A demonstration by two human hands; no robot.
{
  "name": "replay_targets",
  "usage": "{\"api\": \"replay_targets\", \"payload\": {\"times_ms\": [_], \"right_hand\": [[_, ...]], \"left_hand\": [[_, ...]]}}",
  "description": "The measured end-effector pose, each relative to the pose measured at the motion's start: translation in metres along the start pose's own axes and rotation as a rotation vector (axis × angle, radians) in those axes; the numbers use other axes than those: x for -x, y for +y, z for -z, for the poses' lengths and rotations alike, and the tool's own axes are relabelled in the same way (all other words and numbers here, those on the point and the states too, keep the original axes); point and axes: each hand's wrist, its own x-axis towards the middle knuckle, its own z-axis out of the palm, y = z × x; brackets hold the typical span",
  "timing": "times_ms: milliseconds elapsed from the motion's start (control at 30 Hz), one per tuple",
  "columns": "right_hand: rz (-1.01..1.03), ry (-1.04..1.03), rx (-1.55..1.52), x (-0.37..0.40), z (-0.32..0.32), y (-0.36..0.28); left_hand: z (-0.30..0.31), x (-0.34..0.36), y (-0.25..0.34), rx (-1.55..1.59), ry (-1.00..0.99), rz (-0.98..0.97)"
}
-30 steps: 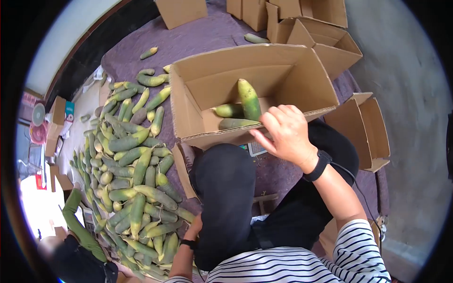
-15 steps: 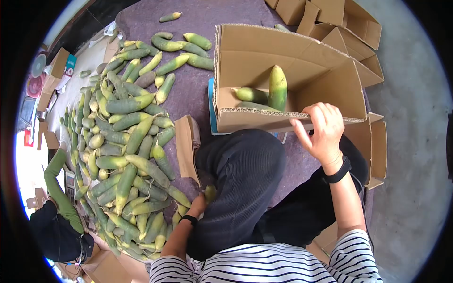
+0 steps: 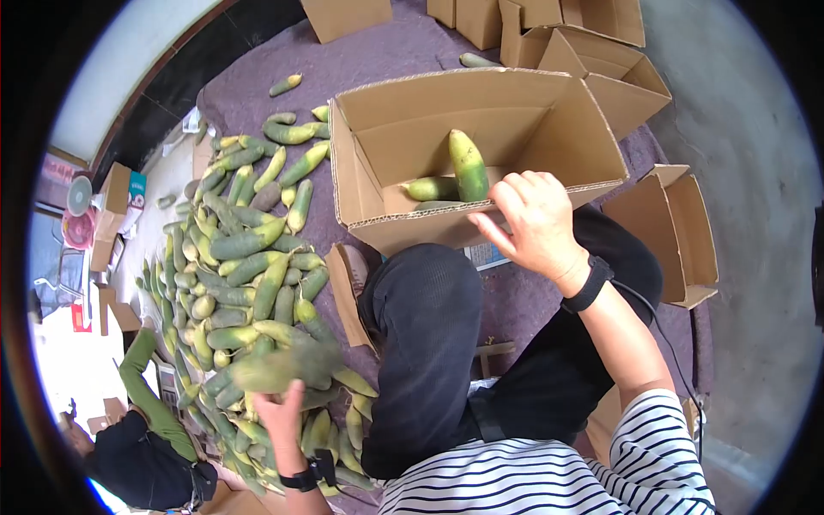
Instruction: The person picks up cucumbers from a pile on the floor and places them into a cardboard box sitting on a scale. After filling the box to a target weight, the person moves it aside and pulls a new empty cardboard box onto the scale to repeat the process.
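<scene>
The held vegetable [image 3: 279, 367], long and green, shows only as a smear of motion blur above the near part of the pile [image 3: 240, 275], towards the near left corner of the mat [image 3: 378, 51]. Its long axis runs roughly crosswise to the person, with both ends sticking out past the grip. The left hand [image 3: 279, 418] comes up from under it, fingers [image 3: 296, 393] closed about its middle. The blur hides how firm the hold is.

From that hand, the open box [image 3: 378, 184] lies ahead and to the right, beyond the person's raised knee [image 3: 421, 300] in dark trousers. The right hand [image 3: 534, 225] is much the nearer to it. That hand rests on the near wall of the box with its fingers spread loosely over the rim, gripping nothing.

Inside the box, one yellow-tipped vegetable [image 3: 469, 167] leans up on end against the wall, and two more [image 3: 429, 189] lie flat at its foot.

Further out, the rest of the pile runs along the mat's left side. Empty boxes [image 3: 618, 77] stand at the far right corner, and a smaller box [image 3: 678, 232] stands by the right edge. Another person [image 3: 146, 446] in a green sleeve crouches off the near left corner.
</scene>
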Motion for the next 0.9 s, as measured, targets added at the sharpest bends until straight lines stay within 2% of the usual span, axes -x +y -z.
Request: {"api": "replay_targets", "payload": {"times_ms": [33, 133, 200, 267, 333, 367, 400, 533, 600, 667, 700, 767, 800, 867, 900], "right_hand": [[0.003, -0.004, -0.007, 0.000, 0.001, 0.000], [0.028, 0.026, -0.024, 0.001, 0.002, 0.002], [0.004, -0.019, -0.016, 0.004, 0.003, 0.003], [0.000, -0.024, -0.007, 0.005, 0.003, 0.004], [0.028, 0.026, -0.047, 0.004, 0.001, 0.006], [0.026, 0.018, -0.060, 0.004, 0.003, 0.006], [0.023, 0.018, -0.057, 0.003, 0.003, 0.007], [-0.005, -0.017, -0.088, 0.005, 0.003, 0.009], [0.027, -0.003, -0.103, 0.003, 0.000, 0.009], [0.008, -0.089, -0.104, 0.003, 0.006, 0.004], [0.010, 0.015, -0.131, 0.003, 0.004, 0.004], [0.043, 0.180, -0.220, 0.005, 0.004, -0.002], [0.117, 0.205, -0.239, 0.009, 0.005, -0.006], [0.196, 0.207, -0.289, 0.018, 0.002, -0.019], [0.181, 0.150, -0.272, 0.021, 0.000, -0.023]], "left_hand": [[-0.004, -0.011, 0.032, -0.013, 0.135, -0.246], [-0.054, -0.021, 0.143, 0.390, 0.003, -0.773], [-0.091, -0.029, 0.170, 0.524, 0.068, -0.768], [-0.132, -0.032, 0.190, 0.535, 0.045, -0.621], [-0.167, -0.038, 0.209, 0.390, -0.066, -0.535], [-0.183, -0.045, 0.209, 0.464, -0.184, -0.544], [-0.193, -0.052, 0.203, 0.504, -0.256, -0.547], [-0.178, -0.058, 0.177, 0.203, 0.054, -0.660], [-0.160, -0.058, 0.148, 0.168, 0.005, -0.583], [-0.144, -0.058, 0.102, 0.087, -0.056, -0.469], [-0.139, -0.057, 0.073, 0.034, -0.056, -0.444], [-0.132, -0.048, 0.024, -0.013, -0.127, -0.228], [-0.126, -0.041, 0.005, -0.188, -0.203, -0.102], [-0.119, -0.037, -0.064, -0.343, -0.362, -0.176], [-0.121, -0.036, -0.069, -0.343, -0.377, -0.165]]}}
